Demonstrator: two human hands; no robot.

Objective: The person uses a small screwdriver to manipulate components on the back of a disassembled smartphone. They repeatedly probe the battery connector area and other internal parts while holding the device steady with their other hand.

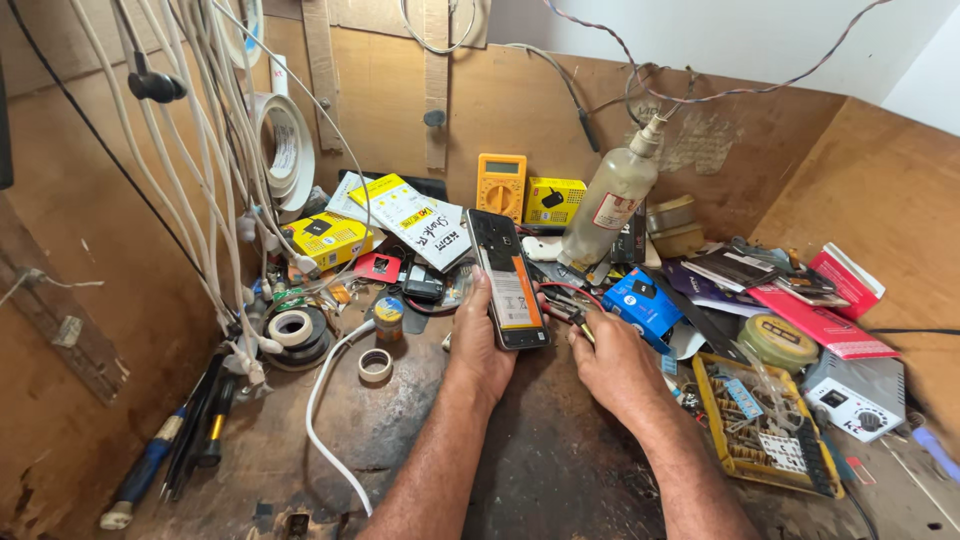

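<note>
Left hand (480, 345) grips the opened black smartphone (508, 280) mid-frame; right hand (610, 365) pinches thin metal tweezers (563, 310); steady the phone firmly.

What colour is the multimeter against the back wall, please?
The multimeter is yellow-orange, seen in the head view.

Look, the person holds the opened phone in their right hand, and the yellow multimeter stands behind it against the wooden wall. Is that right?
Not quite. The head view shows the opened phone held in the left hand, not the right. The right hand is beside it, over small tools with red and yellow handles. The rest holds: the yellow multimeter stands behind the phone against the wooden wall.
</note>
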